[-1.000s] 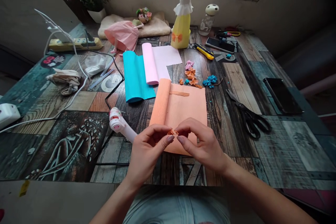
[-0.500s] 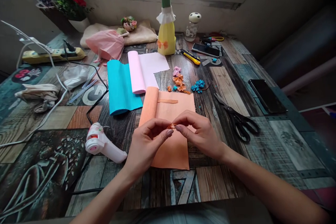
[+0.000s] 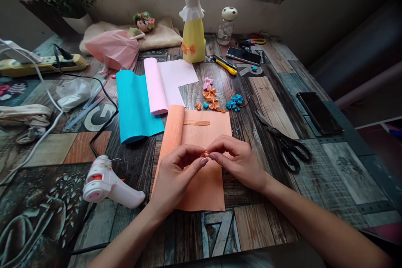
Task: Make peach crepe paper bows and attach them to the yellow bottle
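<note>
My left hand [image 3: 179, 171] and my right hand [image 3: 240, 161] meet over an orange crepe paper sheet [image 3: 204, 192]. Between their fingertips they pinch a small piece of orange crepe paper [image 3: 205, 155], mostly covered by the fingers. A narrow folded orange strip [image 3: 197, 122] lies on the sheet just beyond the hands. Past the sheet's far edge sit small paper flowers in orange [image 3: 209, 93], pink [image 3: 207, 83] and blue [image 3: 235, 101]. Left of my left hand, a white glue gun [image 3: 109, 184] lies on its side.
Black scissors [image 3: 282, 140] lie to the right, near a dark phone [image 3: 318, 113]. Blue [image 3: 135, 109] and pink [image 3: 156, 88] crepe rolls lie at left centre. A yellow cutter [image 3: 224, 65] and a yellow paper-dressed bottle [image 3: 193, 39] stand farther back. A black cable [image 3: 103, 106] crosses the left side.
The camera view has shifted slightly, so the things on the left appear farther left. Both hands keep their pinch on the small orange piece, with only slight finger movement.
</note>
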Action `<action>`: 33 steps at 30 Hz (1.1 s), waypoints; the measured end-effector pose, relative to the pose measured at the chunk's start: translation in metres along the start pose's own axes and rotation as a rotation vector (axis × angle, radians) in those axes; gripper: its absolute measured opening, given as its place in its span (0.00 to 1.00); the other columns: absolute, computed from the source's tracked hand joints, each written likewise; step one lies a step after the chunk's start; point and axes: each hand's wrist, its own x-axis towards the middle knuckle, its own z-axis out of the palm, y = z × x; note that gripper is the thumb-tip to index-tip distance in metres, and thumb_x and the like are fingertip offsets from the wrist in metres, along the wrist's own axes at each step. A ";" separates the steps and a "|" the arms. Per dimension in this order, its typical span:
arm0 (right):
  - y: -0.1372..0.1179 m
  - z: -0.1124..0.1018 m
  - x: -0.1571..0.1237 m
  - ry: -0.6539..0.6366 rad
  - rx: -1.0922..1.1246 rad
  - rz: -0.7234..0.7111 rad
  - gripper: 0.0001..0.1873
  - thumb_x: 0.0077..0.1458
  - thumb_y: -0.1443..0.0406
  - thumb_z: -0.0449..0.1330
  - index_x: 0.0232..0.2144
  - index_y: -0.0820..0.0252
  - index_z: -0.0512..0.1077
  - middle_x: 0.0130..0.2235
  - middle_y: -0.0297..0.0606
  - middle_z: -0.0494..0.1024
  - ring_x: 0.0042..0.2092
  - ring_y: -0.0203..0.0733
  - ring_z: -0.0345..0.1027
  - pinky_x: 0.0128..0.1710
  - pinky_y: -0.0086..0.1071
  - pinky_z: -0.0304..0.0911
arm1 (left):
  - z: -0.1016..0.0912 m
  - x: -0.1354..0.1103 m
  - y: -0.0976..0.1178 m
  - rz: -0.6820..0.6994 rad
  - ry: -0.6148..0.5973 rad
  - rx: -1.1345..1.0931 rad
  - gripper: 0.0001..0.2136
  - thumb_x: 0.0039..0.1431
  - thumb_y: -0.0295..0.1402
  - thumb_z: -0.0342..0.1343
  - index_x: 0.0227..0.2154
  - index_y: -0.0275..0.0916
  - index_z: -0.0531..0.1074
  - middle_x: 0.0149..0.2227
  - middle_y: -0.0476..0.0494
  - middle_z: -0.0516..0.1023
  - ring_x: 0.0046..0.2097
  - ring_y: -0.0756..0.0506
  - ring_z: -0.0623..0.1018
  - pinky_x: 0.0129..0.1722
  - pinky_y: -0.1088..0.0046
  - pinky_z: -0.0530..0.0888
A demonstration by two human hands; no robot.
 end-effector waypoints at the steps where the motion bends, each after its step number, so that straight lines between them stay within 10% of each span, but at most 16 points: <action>1: 0.001 0.001 0.000 0.004 0.002 0.001 0.02 0.59 0.68 0.60 0.34 0.60 0.74 0.33 0.35 0.77 0.35 0.36 0.70 0.36 0.30 0.64 | 0.000 0.000 0.000 0.004 -0.002 0.012 0.05 0.54 0.30 0.64 0.35 0.40 0.77 0.35 0.50 0.81 0.39 0.50 0.80 0.40 0.81 0.77; 33: 0.004 0.006 -0.007 -0.059 0.148 0.126 0.06 0.58 0.63 0.61 0.35 0.60 0.74 0.33 0.37 0.77 0.32 0.36 0.71 0.31 0.29 0.67 | -0.007 -0.005 -0.001 0.009 -0.012 0.136 0.06 0.58 0.32 0.60 0.37 0.39 0.78 0.34 0.47 0.81 0.34 0.50 0.81 0.37 0.79 0.78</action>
